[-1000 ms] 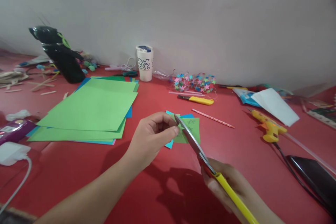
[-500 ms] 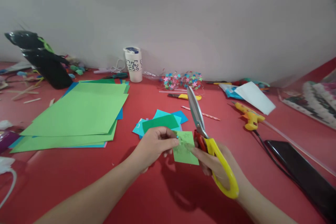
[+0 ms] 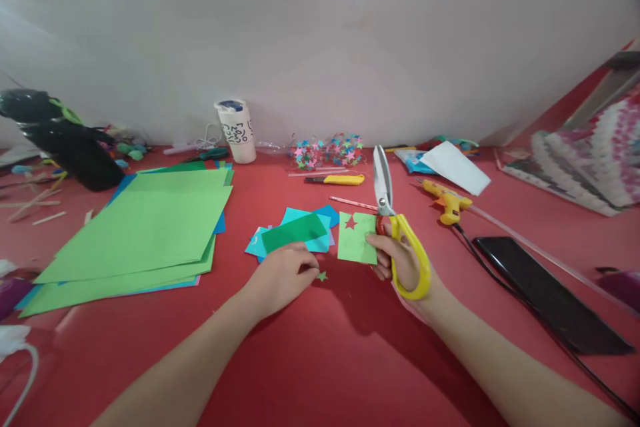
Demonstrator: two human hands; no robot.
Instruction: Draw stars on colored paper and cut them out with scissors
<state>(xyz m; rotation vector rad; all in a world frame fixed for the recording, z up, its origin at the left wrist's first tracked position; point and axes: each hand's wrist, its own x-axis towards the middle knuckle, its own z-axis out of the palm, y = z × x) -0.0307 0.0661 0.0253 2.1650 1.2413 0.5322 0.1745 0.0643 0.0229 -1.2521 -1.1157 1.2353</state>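
Note:
My left hand (image 3: 287, 273) is closed in a pinch, with a small green paper star (image 3: 323, 276) at its fingertips, low over the table. In my right hand (image 3: 400, 255) are scissors (image 3: 411, 263) with yellow and red handles, their blades pointing up and away. The same hand pinches a light green paper square (image 3: 356, 243) between thumb and fingers. A star-shaped hole shows near the square's top edge. Just beyond my left hand lie paper pieces in dark green (image 3: 295, 233), turquoise and blue, overlapping one another.
Large green sheets (image 3: 140, 220) are stacked at left near a black bottle (image 3: 65, 143). Behind stand a white cup (image 3: 237, 133) and star-filled clear balls (image 3: 345, 149). A yellow cutter (image 3: 344, 179), pencil (image 3: 350, 202), corded glue gun (image 3: 447, 200) and black phone-like slab (image 3: 545, 290) lie rightward.
My hands have moved apart. The star has come away from the green square with my left hand, leaving a hole. My right hand has lifted the square and scissors farther from me.

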